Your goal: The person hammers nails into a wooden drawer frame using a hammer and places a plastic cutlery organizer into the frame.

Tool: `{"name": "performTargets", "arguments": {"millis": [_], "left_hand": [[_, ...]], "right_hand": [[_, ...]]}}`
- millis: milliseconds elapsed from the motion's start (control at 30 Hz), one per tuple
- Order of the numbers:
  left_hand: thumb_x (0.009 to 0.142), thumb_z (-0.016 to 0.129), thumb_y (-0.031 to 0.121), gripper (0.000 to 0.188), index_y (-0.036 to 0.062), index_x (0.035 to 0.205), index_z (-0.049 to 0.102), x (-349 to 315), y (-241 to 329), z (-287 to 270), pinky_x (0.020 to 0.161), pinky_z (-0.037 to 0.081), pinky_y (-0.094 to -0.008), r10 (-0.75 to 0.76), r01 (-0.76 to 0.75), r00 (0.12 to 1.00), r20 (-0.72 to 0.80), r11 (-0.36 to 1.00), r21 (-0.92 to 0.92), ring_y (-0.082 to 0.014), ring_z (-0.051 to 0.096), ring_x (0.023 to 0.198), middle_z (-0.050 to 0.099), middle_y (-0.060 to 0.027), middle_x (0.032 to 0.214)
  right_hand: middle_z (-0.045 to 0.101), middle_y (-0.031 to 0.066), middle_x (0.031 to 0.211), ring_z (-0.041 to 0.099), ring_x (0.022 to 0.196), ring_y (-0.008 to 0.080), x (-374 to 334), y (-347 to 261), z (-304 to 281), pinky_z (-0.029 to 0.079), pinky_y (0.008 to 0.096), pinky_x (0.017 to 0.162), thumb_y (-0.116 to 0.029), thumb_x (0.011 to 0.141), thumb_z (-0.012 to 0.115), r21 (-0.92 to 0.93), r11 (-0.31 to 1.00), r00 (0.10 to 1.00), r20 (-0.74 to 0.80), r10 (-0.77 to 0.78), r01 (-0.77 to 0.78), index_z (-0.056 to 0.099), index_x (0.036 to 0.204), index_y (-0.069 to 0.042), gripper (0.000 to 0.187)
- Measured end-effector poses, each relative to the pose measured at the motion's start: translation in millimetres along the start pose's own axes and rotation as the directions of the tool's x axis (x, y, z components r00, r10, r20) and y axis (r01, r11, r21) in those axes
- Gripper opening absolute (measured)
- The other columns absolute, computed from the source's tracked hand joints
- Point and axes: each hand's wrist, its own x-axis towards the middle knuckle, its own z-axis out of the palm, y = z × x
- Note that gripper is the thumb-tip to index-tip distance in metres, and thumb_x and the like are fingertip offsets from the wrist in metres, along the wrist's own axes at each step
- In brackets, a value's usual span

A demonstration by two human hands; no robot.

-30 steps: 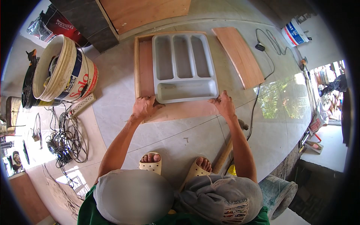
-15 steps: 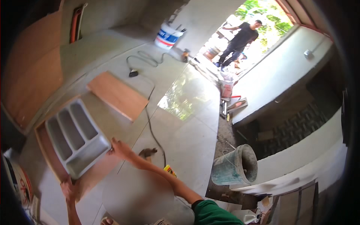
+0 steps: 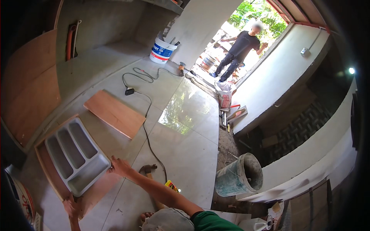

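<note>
The person wears a short green sleeve point(image 3: 216, 221) ending in a narrow dark cuff point(image 3: 196, 214) on the right arm point(image 3: 163, 193), plus pale, faded grey, denim-like trousers point(image 3: 167, 220), while the right hand point(image 3: 121, 167), left hand point(image 3: 70, 206) and toes point(image 3: 146, 216) are bare.

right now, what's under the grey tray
A wooden drawer lies under the grey tray; its bare wood shows along the tray's left side and near edge. Anything directly beneath the tray is covered.
</note>
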Motion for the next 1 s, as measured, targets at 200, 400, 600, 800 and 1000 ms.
{"name": "performTargets", "arguments": {"millis": [200, 400, 600, 800, 1000], "left_hand": [[0.065, 0.078, 0.034, 0.05, 0.0021, 0.1, 0.062, -4, 2, 1, 0.069, 0.047, -0.0506, -0.045, 0.045, 0.999, 0.003, 0.998, 0.037, -0.0425, 0.062, 0.075, 0.065, -0.0203, 0.079], [0.065, 0.079, 0.035, 0.051, 0.0023, 0.101, 0.062, -4, -1, 2, 0.068, 0.047, -0.0501, -0.022, 0.022, 1.0, 0.016, 0.999, 0.041, -0.0414, 0.062, 0.074, 0.065, -0.0197, 0.079], [0.066, 0.078, 0.038, 0.054, 0.0026, 0.104, 0.063, -4, -9, 6, 0.067, 0.047, -0.0501, -0.025, 0.024, 0.998, 0.052, 0.999, 0.029, -0.041, 0.063, 0.074, 0.067, -0.0185, 0.081], [0.066, 0.078, 0.037, 0.054, 0.0025, 0.105, 0.063, -8, -8, 9, 0.066, 0.048, -0.0501, 0.017, -0.015, 0.999, -0.037, 0.998, 0.057, -0.0411, 0.063, 0.071, 0.067, -0.0183, 0.08], [0.066, 0.078, 0.036, 0.049, 0.0021, 0.099, 0.063, -3, -1, 5, 0.065, 0.047, -0.0505, 0.003, -0.002, 1.0, -0.031, 1.0, 0.027, -0.041, 0.063, 0.071, 0.066, -0.0183, 0.078]], "right_hand": [[0.065, 0.0201, 0.074, 0.066, 0.077, 0.0419, 0, 5, 5, 0.052, 0.0485, 0.064, -0.058, 0.07, 0.075, -0.024, 0.999, 0.999, -0.016, -0.037, 0.037, 0.04, 0.109, 0.002, 0.08], [0.065, 0.0199, 0.072, 0.066, 0.075, 0.0404, -1, 6, 10, 0.052, 0.0472, 0.062, -0.059, 0.069, 0.075, -0.065, 0.997, 0.997, -0.06, -0.057, 0.053, 0.04, 0.11, 0.003, 0.082], [0.065, 0.0207, 0.072, 0.066, 0.074, 0.0408, 0, 5, 8, 0.054, 0.0462, 0.062, -0.057, 0.071, 0.075, -0.073, 0.997, 0.999, -0.035, -0.033, 0.03, 0.041, 0.109, 0.005, 0.08], [0.065, 0.0206, 0.071, 0.067, 0.074, 0.0403, -1, -1, 4, 0.054, 0.0459, 0.064, -0.053, 0.072, 0.076, -0.07, 0.997, 0.998, -0.034, -0.046, 0.044, 0.042, 0.104, 0.004, 0.074], [0.064, 0.0199, 0.07, 0.066, 0.074, 0.0412, 0, 4, 5, 0.054, 0.0465, 0.064, -0.048, 0.072, 0.079, -0.001, 0.999, 0.999, -0.027, -0.038, 0.038, 0.042, 0.101, 0.004, 0.07]]}}
